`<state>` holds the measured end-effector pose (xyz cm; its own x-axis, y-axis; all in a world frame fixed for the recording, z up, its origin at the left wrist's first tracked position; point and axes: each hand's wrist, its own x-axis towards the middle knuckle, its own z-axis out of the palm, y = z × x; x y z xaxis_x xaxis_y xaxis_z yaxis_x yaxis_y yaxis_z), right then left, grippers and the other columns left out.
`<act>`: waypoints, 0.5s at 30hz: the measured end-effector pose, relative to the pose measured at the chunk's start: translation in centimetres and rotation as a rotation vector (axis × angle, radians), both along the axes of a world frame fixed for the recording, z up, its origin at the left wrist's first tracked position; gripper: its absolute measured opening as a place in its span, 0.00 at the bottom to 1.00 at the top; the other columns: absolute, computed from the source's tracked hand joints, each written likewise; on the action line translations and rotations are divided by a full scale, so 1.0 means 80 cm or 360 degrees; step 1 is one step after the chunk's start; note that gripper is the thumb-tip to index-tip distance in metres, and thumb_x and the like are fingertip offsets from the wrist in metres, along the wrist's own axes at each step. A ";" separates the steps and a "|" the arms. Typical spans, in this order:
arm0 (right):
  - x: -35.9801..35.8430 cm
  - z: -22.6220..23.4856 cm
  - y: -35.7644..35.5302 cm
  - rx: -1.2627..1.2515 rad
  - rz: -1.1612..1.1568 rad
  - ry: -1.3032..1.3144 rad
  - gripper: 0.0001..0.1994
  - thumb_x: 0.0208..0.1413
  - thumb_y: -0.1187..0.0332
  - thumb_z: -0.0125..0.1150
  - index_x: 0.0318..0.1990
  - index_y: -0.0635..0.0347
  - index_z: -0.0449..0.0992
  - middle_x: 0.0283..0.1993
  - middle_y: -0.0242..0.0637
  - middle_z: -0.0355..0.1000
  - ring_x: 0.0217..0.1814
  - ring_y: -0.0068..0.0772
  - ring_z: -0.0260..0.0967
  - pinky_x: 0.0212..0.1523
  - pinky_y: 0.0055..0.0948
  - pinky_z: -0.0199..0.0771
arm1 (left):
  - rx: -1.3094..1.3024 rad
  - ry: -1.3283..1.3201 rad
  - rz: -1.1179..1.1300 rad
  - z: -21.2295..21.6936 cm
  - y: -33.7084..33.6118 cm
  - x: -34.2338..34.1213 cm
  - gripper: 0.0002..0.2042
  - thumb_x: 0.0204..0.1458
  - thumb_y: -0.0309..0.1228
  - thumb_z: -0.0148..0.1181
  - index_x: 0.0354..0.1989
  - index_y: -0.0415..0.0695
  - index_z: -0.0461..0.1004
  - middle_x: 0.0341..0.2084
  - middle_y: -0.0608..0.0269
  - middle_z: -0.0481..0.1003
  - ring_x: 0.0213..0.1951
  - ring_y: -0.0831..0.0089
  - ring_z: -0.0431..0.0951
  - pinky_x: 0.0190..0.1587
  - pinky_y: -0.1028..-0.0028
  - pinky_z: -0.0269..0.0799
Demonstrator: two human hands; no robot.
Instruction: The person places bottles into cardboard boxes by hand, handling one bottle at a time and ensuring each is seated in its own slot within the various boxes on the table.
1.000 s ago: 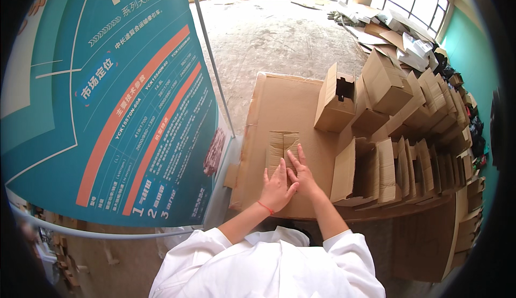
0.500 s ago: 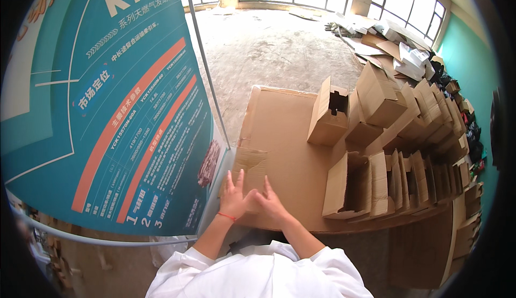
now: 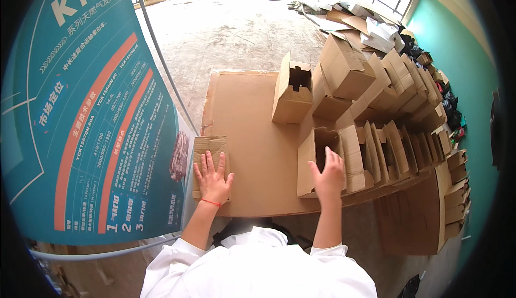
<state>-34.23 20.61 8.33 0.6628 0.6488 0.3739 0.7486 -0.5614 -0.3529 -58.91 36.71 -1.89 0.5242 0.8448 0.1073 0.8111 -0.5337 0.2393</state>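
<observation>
Left fingers [image 3: 209, 162], flat cardboard [image 3: 213, 145] beneath

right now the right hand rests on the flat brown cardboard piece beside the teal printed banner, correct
Wrong hand: in the head view, it is the left hand that rests on the flat brown cardboard piece beside the teal printed banner.

A loose white cloth garment [image 3: 258, 271] is worn at the near side, its front gathered into soft creases. The forearms [image 3: 328, 224] are left bare by its wide white left sleeve [image 3: 180, 255] and its matching white right sleeve [image 3: 330, 252], each ended partway along the arm. A thin red cord bracelet [image 3: 210, 202] is worn around the left wrist, and the left hand [image 3: 214, 182] and right hand [image 3: 329, 174] are bare
</observation>
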 end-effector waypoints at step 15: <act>-0.145 -0.019 0.098 -0.0340 0.1197 0.0968 0.11 0.51 0.67 0.56 0.30 0.70 0.73 0.30 0.58 0.72 0.35 0.58 0.72 0.39 0.46 0.73 | -0.0294 -0.0671 -0.0072 0.013 0.006 -0.011 0.36 0.54 0.65 0.39 0.63 0.52 0.65 0.68 0.43 0.46 0.71 0.53 0.38 0.69 0.53 0.21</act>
<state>-45.81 28.43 6.78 0.0908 0.9936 -0.0675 0.6611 -0.1108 -0.7421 -59.82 37.18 -0.84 0.5040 0.8470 0.1692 0.5993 -0.4839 0.6377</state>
